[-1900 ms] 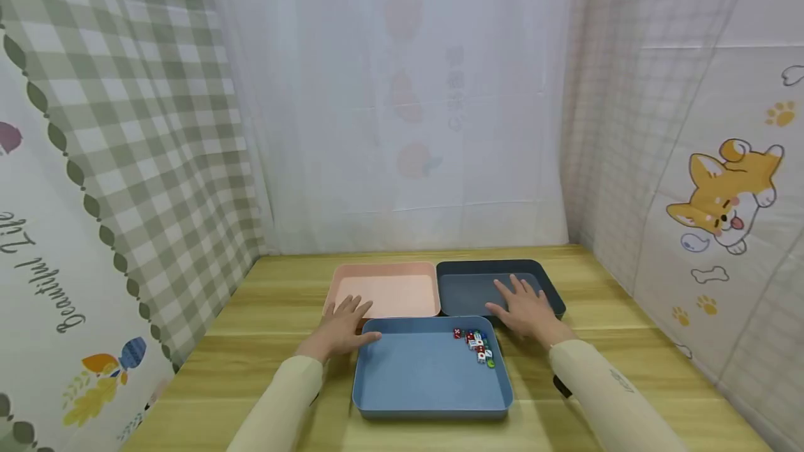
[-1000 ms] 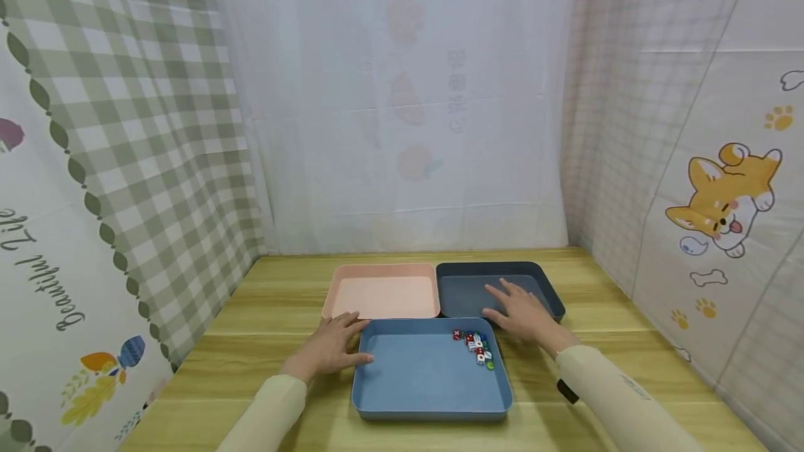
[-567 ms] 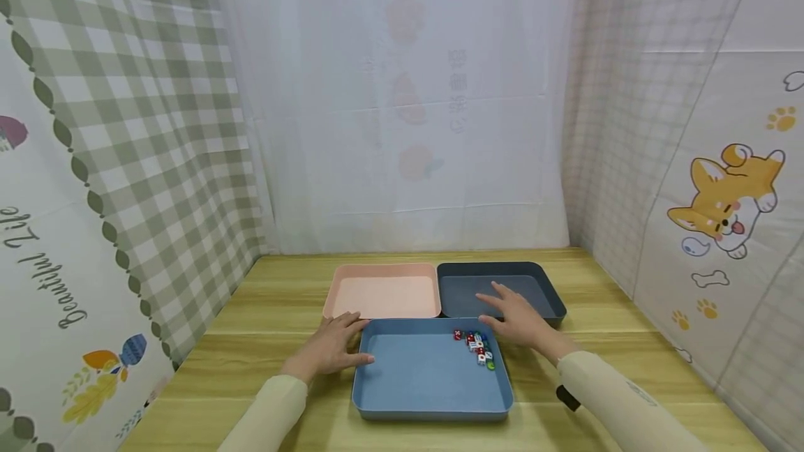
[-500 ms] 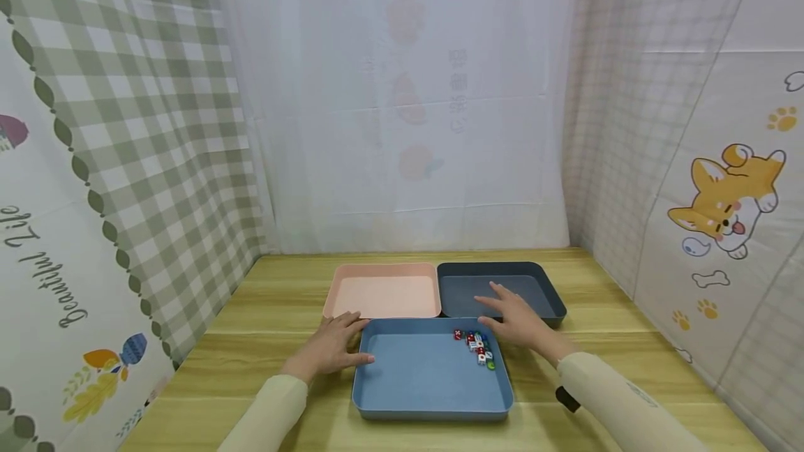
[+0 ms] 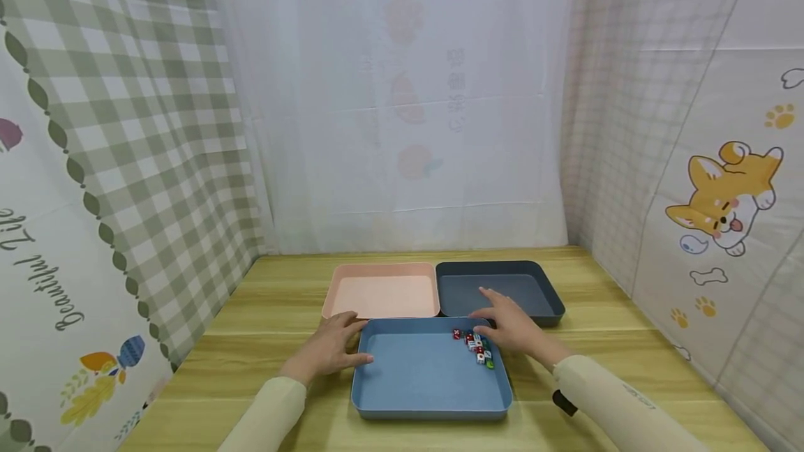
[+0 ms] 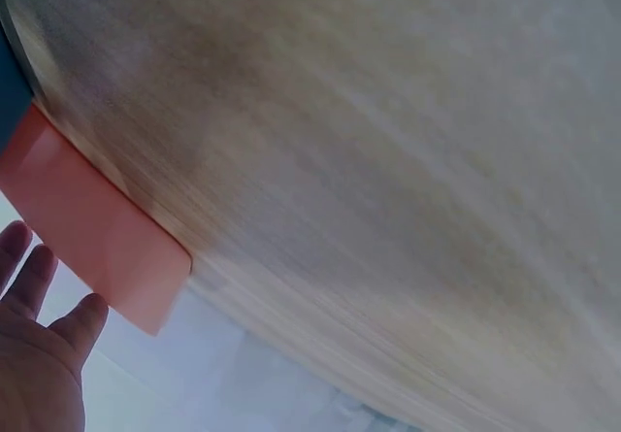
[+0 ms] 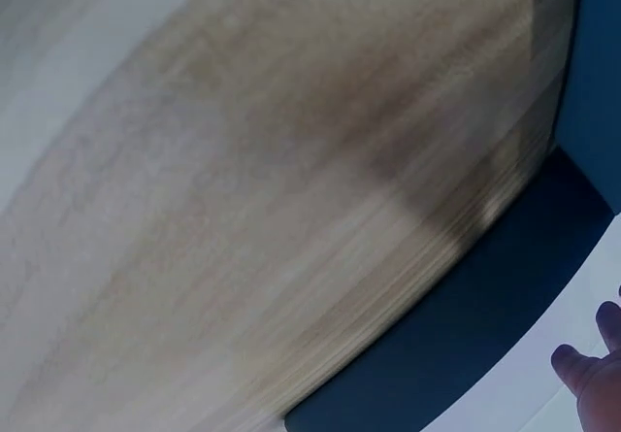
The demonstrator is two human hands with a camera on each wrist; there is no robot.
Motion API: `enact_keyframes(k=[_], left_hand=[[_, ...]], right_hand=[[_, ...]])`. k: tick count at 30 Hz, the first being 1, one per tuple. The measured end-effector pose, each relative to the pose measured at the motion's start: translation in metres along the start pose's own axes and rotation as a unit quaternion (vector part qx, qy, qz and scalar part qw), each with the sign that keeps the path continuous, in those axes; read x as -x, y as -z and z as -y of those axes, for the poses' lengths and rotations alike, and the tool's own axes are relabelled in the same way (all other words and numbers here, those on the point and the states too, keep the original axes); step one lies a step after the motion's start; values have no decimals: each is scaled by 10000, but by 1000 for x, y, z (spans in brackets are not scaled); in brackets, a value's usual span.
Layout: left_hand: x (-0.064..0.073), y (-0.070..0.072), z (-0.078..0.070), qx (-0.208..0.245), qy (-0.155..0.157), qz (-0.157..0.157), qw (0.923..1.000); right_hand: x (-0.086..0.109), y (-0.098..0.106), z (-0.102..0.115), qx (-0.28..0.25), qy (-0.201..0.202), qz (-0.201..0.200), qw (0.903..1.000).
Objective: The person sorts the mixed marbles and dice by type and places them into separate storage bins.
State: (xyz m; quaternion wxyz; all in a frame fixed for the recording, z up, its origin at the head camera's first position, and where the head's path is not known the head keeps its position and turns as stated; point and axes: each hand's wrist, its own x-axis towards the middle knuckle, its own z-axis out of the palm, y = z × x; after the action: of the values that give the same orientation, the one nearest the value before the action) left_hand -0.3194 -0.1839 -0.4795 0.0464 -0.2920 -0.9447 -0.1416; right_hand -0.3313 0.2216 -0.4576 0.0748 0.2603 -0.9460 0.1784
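Note:
A blue tray [image 5: 427, 382] lies nearest on the table, with a small cluster of dice [image 5: 479, 349] in red, white, green and blue at its far right corner. My right hand [image 5: 511, 326] hovers over that corner, fingers spread and holding nothing; it partly covers the tray's edge. My left hand [image 5: 329, 349] is at the tray's left rim, thumb over the rim and fingers relaxed, with nothing in its grasp. Whether it touches the rim I cannot tell. In the wrist views only some fingers of the left hand [image 6: 44, 354] and right hand [image 7: 597, 374] show.
Behind the blue tray stand a pink tray [image 5: 384, 290] on the left and a dark navy tray [image 5: 490, 290] on the right, side by side. All rest on a wood-grain table [image 5: 251, 361]. Curtains enclose the back and both sides.
My right hand has moved left and toward me, from over the navy tray to the dice corner. Earlier, the left hand drew back slightly; since then it has stayed still. The dice look unmoved.

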Motion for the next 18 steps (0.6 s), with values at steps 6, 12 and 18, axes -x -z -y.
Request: enact_keyframes(k=[6,12,18], left_hand=[[1,1,-2,-123,-32,-34,9999],[1,2,-3,-129,0,-11,9999],[1,1,-3,-126,0,37,9999]], right_hand=[[-1,-3,4,235,69,76,9997],[-1,-5,7,401,40,233,9989],[0,-7,7,432,123,225,9987]])
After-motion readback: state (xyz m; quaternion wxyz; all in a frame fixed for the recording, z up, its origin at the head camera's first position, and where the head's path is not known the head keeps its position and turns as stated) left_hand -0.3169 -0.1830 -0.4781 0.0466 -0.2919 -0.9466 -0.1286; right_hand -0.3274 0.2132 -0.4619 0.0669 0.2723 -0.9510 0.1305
